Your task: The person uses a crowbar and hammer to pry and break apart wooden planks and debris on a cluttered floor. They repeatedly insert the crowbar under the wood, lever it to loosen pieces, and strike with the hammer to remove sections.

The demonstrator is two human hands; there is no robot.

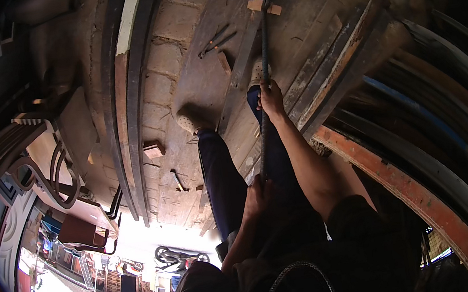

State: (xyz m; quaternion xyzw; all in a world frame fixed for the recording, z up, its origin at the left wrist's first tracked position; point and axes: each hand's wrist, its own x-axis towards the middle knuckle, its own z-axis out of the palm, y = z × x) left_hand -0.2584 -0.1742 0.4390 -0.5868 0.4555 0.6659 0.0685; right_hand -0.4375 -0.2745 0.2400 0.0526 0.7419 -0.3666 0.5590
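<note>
- Dark shirt (366, 246), foremost.
- Left hand (259, 195), fingers wrapped round ribbed bar (266, 137), near end.
- Right hand (270, 98), fingers clenched round its middle.
- Wooden block (254, 5), at far tip.

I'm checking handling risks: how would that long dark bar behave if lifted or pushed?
The long dark bar is probably stiff: it looks nearly straight beyond the right hand. It may be heavy for its thickness, since it looks metallic. Being long and slim, it could swing easily.
</note>
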